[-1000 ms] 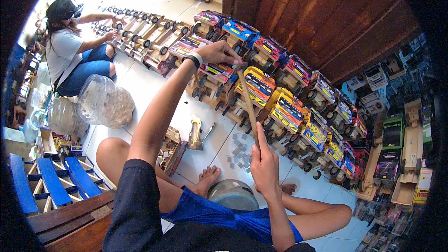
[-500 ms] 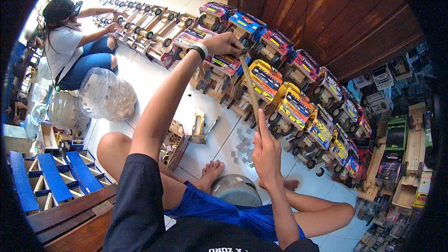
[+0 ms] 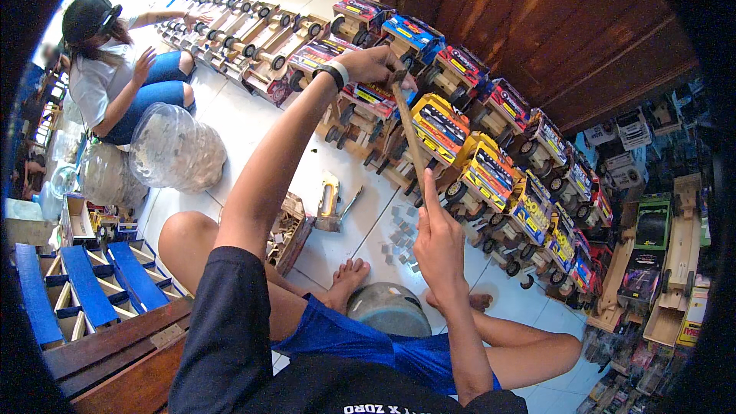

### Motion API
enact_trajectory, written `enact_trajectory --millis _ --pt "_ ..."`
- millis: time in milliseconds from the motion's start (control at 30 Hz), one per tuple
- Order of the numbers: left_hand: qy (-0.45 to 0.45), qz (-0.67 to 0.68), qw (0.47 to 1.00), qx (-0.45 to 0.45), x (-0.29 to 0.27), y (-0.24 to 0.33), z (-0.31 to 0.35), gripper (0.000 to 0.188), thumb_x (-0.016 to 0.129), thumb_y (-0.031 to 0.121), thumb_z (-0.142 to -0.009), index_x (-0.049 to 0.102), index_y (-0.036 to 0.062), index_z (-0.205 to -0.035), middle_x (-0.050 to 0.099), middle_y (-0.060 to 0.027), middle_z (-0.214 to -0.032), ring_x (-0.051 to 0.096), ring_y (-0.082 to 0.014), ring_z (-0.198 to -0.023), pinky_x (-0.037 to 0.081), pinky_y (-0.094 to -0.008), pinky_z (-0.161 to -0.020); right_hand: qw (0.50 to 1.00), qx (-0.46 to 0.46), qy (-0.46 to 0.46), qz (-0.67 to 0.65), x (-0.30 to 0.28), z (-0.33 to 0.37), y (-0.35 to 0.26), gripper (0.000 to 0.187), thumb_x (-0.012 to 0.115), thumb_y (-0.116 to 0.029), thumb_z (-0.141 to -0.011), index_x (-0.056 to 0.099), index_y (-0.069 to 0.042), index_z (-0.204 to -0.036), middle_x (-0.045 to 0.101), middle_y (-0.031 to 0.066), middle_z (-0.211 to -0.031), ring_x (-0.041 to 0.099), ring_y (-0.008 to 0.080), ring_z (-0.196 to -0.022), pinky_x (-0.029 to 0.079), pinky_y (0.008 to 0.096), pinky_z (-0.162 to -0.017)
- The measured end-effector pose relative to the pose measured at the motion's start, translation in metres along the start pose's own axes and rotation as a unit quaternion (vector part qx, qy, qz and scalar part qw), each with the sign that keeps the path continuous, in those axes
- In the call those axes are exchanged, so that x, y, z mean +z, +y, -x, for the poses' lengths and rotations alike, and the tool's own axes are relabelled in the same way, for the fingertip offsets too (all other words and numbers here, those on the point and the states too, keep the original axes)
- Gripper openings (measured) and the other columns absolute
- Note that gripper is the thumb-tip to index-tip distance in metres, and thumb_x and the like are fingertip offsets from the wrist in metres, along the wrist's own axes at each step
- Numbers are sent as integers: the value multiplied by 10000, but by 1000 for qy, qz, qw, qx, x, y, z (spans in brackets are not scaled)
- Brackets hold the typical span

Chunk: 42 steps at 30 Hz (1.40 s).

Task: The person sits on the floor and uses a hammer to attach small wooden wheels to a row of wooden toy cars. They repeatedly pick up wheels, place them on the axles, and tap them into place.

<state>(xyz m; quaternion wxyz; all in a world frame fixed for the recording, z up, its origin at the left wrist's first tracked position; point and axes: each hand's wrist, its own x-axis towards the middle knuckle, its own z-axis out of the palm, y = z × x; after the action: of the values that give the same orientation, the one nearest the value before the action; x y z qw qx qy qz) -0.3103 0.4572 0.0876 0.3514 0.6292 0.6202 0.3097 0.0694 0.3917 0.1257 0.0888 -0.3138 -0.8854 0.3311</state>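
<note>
A hammer with a long wooden handle [image 3: 411, 134] slants up and away from me, its small dark head [image 3: 399, 77] at the far end. My right hand [image 3: 439, 249] is closed round the lower handle, its index finger stretched along the wood. My left hand [image 3: 368, 65], with bands at the wrist, is closed at the head, its fingertips showing on the far side. The hand partly hides the head. Behind and below the hammer stand toy trucks, among them a yellow and orange one [image 3: 440, 126].
A stapler-like tool [image 3: 330, 203] and small grey pieces [image 3: 402, 234] lie on the tiles. Beside my knee is a wooden box of parts [image 3: 291, 234]. A round drum [image 3: 389, 310] stands between my legs. Another person [image 3: 115, 69] sits left by wheeled wooden frames [image 3: 245, 38] and a clear jar [image 3: 176, 149].
The hammer and my two hands have stayed nearly in place, with my left fingers shifting slightly round the head. The other person's nearer hand has drawn back from the wheeled frames.
</note>
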Motion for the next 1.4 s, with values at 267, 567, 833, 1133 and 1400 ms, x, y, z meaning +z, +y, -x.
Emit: enact_trajectory --millis 267,567,833,1133,1400 --pt "-40 29 999 15 0 1 -5 252 761 226 -936 798 52 -1114 794 -68 -1068 703 -134 -978 531 -286 -942 999 -29 10 15 -1 -2 -5 784 575 58 -911 304 -105 -1628 682 259 -891 693 406 -782 548 505 -682" --pt "-40 -83 995 27 -7 -16 -23 219 787 212 -918 816 36 -1046 797 -54 -1040 722 -137 -997 566 -284 -922 999 -27 15 26 -19 -5 -15 741 560 37 -934 330 -122 -1620 680 261 -877 684 436 -783 526 534 -702" --pt "-37 -56 998 -6 -12 -34 -36 218 791 171 -883 814 30 -1047 800 -64 -1000 720 -126 -916 566 -279 -883 995 -59 81 -21 -16 -6 -11 674 557 -39 -989 351 -172 -1617 690 269 -845 684 461 -786 496 554 -704" --pt "-51 -114 990 -60 -10 26 -11 187 764 162 -876 816 78 -1035 802 -48 -998 718 -130 -899 550 -283 -842 998 22 17 -53 -36 11 -2 685 568 -19 -982 363 -187 -1613 679 262 -794 668 473 -723 528 521 -671" --pt "-134 267 954 -16 86 101 115 367 743 336 -958 768 2 -1107 772 -83 -988 714 -147 -889 576 -289 -805 958 84 117 -247 -50 79 43 607 516 -91 -1018 390 -133 -1610 550 5 -712 528 91 -609 478 293 -579"
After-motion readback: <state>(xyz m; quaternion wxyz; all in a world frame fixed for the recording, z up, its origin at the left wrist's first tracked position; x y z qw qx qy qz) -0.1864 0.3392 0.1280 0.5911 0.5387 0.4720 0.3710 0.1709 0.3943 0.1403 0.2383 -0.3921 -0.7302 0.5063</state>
